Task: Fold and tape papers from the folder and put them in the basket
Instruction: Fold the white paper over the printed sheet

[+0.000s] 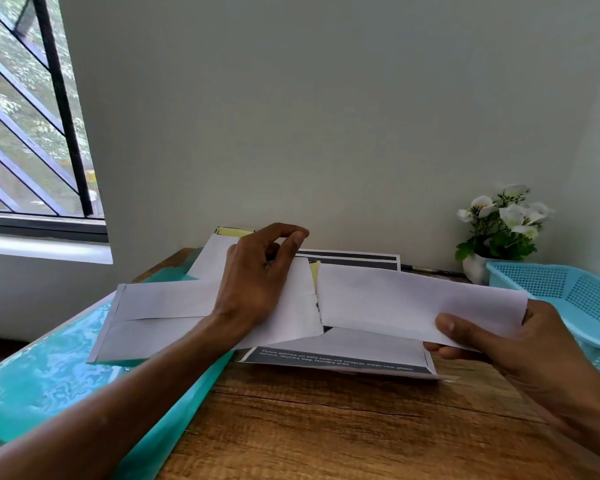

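Far left: barred window (32, 116) with greenery outside. Below it, a glossy teal plastic folder (49, 375) lies open on the brown wood-grain table (326, 427). A folded white paper sheet (153, 320) rests on the folder. Left hand (257, 285) over the centre, fingers curled, pinching the upper edge of a white flap. Right hand (520, 344) grips the right end of a long folded white paper strip (413, 299), thumb on top, held just above a printed sheet (340, 362) (dark caption band, text too blurred to trust). Right edge: light blue perforated plastic basket (568, 292), white artificial flowers in a white pot (499, 223) behind.
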A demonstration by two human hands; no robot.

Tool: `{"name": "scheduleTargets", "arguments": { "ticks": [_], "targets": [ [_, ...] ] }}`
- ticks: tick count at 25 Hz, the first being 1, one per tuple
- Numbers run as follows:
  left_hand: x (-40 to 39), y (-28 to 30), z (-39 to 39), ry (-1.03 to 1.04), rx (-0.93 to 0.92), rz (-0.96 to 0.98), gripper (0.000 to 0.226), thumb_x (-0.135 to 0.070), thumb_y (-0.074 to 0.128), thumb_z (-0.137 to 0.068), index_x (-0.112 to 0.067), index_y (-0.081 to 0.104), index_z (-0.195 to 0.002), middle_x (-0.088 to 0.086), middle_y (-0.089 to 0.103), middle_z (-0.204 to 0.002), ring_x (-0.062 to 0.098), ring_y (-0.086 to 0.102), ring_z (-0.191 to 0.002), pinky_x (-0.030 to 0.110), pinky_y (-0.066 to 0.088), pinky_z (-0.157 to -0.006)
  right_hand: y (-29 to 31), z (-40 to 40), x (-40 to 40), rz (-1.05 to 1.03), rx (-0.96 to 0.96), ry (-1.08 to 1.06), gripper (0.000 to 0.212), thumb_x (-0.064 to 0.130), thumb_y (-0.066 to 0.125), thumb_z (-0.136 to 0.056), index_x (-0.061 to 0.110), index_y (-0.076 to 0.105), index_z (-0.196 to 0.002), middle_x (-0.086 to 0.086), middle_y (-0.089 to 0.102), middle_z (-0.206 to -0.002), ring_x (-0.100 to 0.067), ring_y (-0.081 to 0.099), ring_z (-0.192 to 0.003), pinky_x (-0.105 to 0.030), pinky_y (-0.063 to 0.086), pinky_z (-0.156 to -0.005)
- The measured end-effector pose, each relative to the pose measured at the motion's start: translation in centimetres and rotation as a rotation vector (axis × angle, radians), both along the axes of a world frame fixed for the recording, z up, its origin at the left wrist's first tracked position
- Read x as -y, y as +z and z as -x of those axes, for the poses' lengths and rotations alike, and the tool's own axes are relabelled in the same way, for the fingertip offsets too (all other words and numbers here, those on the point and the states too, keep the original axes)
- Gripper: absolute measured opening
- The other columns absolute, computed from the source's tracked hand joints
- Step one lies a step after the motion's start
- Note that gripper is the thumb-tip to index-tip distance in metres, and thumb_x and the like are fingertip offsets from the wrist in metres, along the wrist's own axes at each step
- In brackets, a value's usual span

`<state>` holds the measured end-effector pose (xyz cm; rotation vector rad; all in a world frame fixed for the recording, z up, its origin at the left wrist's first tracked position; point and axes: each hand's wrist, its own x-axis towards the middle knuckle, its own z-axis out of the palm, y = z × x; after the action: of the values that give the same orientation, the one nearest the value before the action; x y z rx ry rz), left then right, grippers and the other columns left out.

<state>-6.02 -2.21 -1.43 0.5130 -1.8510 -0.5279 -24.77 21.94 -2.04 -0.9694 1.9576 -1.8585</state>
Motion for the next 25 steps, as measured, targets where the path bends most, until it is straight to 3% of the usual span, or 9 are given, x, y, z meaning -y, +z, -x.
{"name": "scheduleTargets", "arguments": {
  "ticks": [3, 5, 8, 11, 14, 17, 22, 25],
  "targets": [
    [-0.1, -0.1, -0.1, 0.033, -0.054, 0.002, 0.025, -0.039, 0.059, -0.103, -0.025, 0.076, -0.115, -0.014, 0.077, -0.099, 0.007, 0.072, -0.076, 0.021, 0.057, -0.063, 0.0, -0.3, 0.0, -0.012, -0.045, -0.016, 0.049, 0.017, 0.089, -0.066, 0.014, 0.066, -0.109, -0.004, 0.07, -0.097, -0.014, 0.073, -0.065, -0.018, 0.052, -0.046],
    [-0.1, 0.0, -0.2, 0.051, -0.068, 0.02, 0.023, -0.037, 0.059, -0.103, -0.025, 0.076, -0.113, -0.013, 0.076, -0.088, 0.01, 0.069, -0.069, 0.025, 0.053, -0.058, 0.3, -0.6, 0.0, 0.029, -0.053, 0.004, 0.035, 0.006, 0.086, -0.071, 0.012, 0.07, -0.102, -0.005, 0.072, -0.09, -0.007, 0.073, -0.055, -0.012, 0.049, -0.041],
    [-0.3, 0.0, -0.1, 0.068, -0.084, 0.047, 0.022, -0.035, 0.061, -0.103, -0.022, 0.077, -0.111, -0.02, 0.07, -0.077, 0.005, 0.064, -0.061, 0.013, 0.042, -0.052, 0.7, -1.1, -0.2, 0.074, -0.139, 0.074, 0.023, -0.006, 0.082, -0.074, 0.011, 0.075, -0.089, -0.001, 0.078, -0.07, -0.007, 0.074, -0.055, -0.01, 0.051, -0.045],
    [-0.2, 0.0, -0.2, 0.098, -0.095, 0.039, 0.022, -0.036, 0.061, -0.103, -0.023, 0.076, -0.111, -0.018, 0.07, -0.073, 0.0, 0.063, -0.059, 0.007, 0.039, -0.053, 0.8, -1.3, -0.3, 0.105, -0.253, 0.094, 0.024, -0.008, 0.08, -0.073, 0.013, 0.078, -0.084, 0.011, 0.079, -0.072, -0.007, 0.075, -0.06, -0.01, 0.052, -0.049],
    [0.0, 0.0, -0.3, 0.115, -0.085, 0.031, 0.02, -0.038, 0.062, -0.102, -0.025, 0.076, -0.109, -0.016, 0.066, -0.064, 0.0, 0.059, -0.053, 0.009, 0.036, -0.053, 0.8, -1.5, -0.2, 0.13, -0.343, 0.102, 0.025, -0.003, 0.082, -0.07, 0.02, 0.084, -0.08, 0.009, 0.08, -0.076, -0.007, 0.075, -0.061, -0.009, 0.054, -0.054],
    [0.3, -0.3, -0.4, 0.154, -0.044, 0.026, 0.024, -0.044, 0.061, -0.101, -0.027, 0.076, -0.111, -0.013, 0.073, -0.071, 0.003, 0.064, -0.056, 0.018, 0.043, -0.056, 0.9, -2.0, -0.4, 0.197, -0.407, 0.12, 0.035, 0.005, 0.079, -0.068, 0.035, 0.082, -0.087, 0.014, 0.08, -0.078, -0.004, 0.075, -0.062, -0.007, 0.054, -0.059],
    [0.7, -0.6, -0.3, 0.179, -0.016, -0.015, 0.031, -0.048, 0.06, -0.099, -0.026, 0.076, -0.115, -0.008, 0.079, -0.101, 0.01, 0.072, -0.072, 0.028, 0.055, -0.067, 0.7, -2.2, -0.5, 0.197, -0.481, 0.118, 0.03, 0.0, 0.079, -0.071, 0.028, 0.085, -0.082, 0.019, 0.079, -0.082, -0.002, 0.074, -0.063, -0.005, 0.053, -0.059],
    [0.7, -0.5, -0.3, 0.164, -0.036, -0.023, 0.028, -0.046, 0.061, -0.099, -0.027, 0.076, -0.112, -0.013, 0.077, -0.09, 0.004, 0.068, -0.064, 0.03, 0.054, -0.067, 0.8, -2.5, -0.5, 0.143, -0.458, 0.118, 0.028, 0.003, 0.079, -0.071, 0.028, 0.085, -0.083, 0.023, 0.078, -0.081, 0.004, 0.073, -0.063, -0.004, 0.051, -0.058]
  ]
}}
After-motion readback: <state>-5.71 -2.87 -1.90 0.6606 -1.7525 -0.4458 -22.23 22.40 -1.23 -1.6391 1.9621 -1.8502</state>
